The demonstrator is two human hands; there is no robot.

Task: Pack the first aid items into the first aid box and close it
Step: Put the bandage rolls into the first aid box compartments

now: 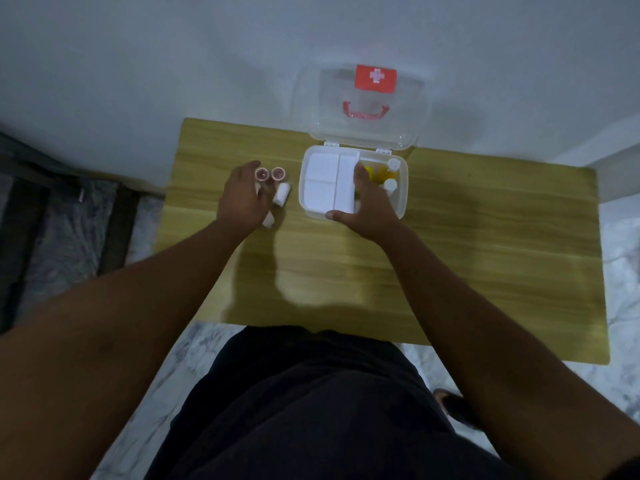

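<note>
Packing under way. Clear plastic first aid box (401, 202) lies open at table's 12 o'clock. Right hand (367, 206) grips its white tray; left hand (242, 195), fingers spread, hovers over pink-rimmed tape rolls (270, 174). Next: grasp one, transfer rightwards.

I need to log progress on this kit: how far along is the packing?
Done: two white-capped bottles sit in the open box. In hand: the right hand is at the white tray; the left hand reaches the rolls. Left: rolls and bandages on the table, and the lid to close.
</note>
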